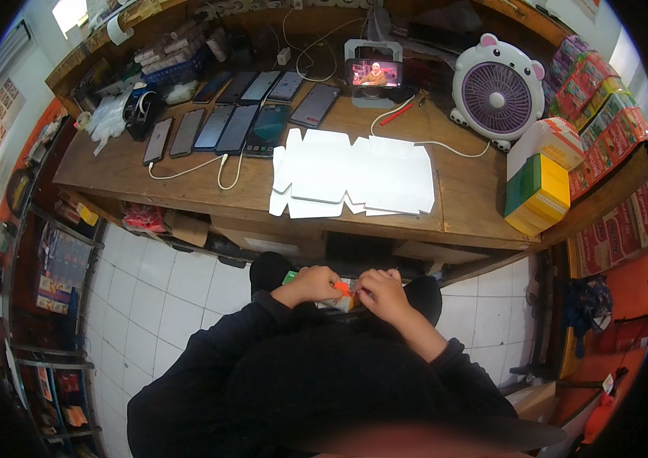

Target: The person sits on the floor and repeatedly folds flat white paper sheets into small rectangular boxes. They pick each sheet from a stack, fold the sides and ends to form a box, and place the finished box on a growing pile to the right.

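Note:
Over my lap, my left hand (316, 284) is closed, with a small orange piece (342, 288) showing at its fingertips. Its exact kind is too small to tell. My right hand (382, 295) is beside it, the fingers drawn together in a pinch close to the orange piece. Whatever they pinch is too small to make out. Under and between both hands lies a package with white and yellow parts (330, 304), mostly covered by the hands and dark sleeves. A bit of green (290, 277) shows by my left wrist.
Ahead stands a wooden desk (461, 200) with flattened white card box blanks (354, 174) near its front edge. Several phones (234, 130) with white cables lie at left. A propped phone (374, 73), bear-shaped fan (498, 95) and yellow-green box (537, 195) stand farther right.

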{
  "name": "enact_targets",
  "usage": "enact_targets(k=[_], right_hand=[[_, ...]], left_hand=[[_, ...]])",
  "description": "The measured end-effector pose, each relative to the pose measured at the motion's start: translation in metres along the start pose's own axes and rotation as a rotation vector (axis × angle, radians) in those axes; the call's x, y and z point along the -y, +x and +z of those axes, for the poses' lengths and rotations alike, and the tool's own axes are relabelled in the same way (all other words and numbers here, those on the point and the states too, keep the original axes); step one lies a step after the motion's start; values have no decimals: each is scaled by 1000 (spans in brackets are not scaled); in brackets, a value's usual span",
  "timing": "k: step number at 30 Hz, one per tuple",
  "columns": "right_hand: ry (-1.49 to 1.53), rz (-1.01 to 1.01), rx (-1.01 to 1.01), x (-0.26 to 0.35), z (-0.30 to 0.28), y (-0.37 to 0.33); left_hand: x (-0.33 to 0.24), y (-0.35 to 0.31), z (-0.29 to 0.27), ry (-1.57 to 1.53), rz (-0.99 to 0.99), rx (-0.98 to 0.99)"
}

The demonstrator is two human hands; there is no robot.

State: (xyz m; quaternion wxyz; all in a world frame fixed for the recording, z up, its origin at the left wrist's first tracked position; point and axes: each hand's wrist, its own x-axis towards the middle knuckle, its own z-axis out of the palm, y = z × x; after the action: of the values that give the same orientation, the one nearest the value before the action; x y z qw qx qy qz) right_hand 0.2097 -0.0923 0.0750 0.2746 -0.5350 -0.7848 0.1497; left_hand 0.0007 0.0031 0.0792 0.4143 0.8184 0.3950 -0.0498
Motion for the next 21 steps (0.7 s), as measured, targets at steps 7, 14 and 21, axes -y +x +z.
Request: enact_targets(k=[7,14,21], right_hand=[[-44,-60,46,-2,4,-5],[51,-175,90,3,10,-11],[39,-147,223,-2,9,-15]], left_hand=[[-1,11,16,274,-60,-154],[5,20,27,398,125,119],[17,23,24,84,-4,255]])
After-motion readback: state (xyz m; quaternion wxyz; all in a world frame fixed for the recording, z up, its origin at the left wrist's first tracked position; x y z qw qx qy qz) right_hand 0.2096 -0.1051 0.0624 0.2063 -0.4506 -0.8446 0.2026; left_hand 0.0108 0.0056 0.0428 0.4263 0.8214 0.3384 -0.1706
